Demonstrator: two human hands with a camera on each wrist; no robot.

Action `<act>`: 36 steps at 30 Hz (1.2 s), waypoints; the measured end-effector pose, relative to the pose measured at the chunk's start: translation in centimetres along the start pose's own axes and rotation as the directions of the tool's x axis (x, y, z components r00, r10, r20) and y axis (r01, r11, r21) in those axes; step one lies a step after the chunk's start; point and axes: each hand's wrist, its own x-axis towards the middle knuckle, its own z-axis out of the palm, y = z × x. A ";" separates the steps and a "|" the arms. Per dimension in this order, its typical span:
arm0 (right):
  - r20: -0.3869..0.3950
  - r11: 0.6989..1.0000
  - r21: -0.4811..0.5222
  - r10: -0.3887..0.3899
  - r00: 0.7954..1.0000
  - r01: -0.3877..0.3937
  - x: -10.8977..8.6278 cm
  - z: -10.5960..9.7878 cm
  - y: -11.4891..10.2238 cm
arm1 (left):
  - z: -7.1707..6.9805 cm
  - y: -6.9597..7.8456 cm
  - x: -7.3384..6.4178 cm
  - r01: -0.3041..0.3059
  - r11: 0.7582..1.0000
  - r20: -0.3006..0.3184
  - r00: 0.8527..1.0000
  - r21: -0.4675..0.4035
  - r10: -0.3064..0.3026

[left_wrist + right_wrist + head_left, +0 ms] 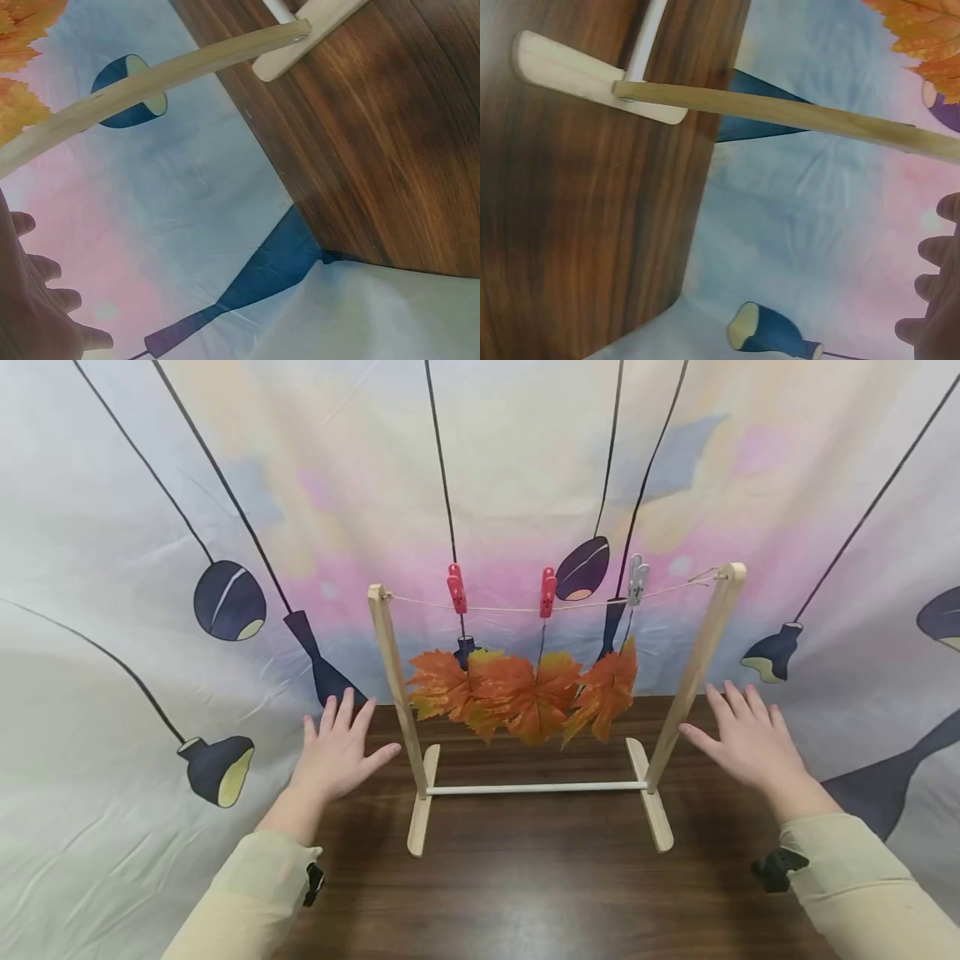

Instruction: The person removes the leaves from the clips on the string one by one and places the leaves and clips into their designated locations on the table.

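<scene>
A small wooden rack [693, 677] stands upright on the table, a string [498, 609] stretched between its two posts. Three orange maple leaves hang from it: a left leaf [441, 681], a middle leaf [528, 693] and a right leaf [606, 689]. Clipped on the string are two red clothespins, one at left [457, 589] and one mid-string [548, 592], plus a grey clothespin [637, 581]. Beside the left post my left hand [337, 752] spreads its fingers, holding nothing. My right hand [750, 739], likewise spread and holding nothing, is by the right post.
The dark wooden table [525, 877] lies beneath the rack. Behind and at both sides hangs a pastel cloth [510, 460] printed with dark lamps. A white rod [536, 788] joins the rack's two feet.
</scene>
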 end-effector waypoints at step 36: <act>-0.101 0.956 0.293 0.027 0.995 0.004 -0.6 -4.7 -3.4 | -3.7 1.6 -0.2 -0.112 0.853 -0.231 0.973 -0.511 -0.011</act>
